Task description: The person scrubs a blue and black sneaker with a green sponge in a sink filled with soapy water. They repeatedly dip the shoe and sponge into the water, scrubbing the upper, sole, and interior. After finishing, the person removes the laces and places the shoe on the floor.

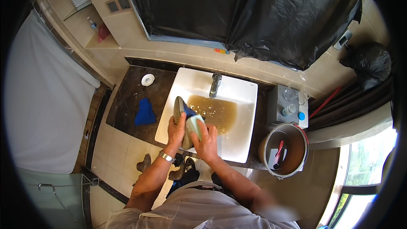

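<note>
Over the front left of a white washbasin, my left hand holds a shoe with a grey-brown sole and a blue part. The shoe is tilted, its sole partly turned to the left. A pale green block, a sponge or bar of soap, is in my right hand against the shoe. My fingers hide part of both things. Murky brown water stands in the basin below a chrome faucet.
A blue cloth and a white shell-shaped dish lie on the dark stone counter. At right, a bucket holds a red-handled tool. Glasses and a jar stand on a grey box. Footwear stands on the floor.
</note>
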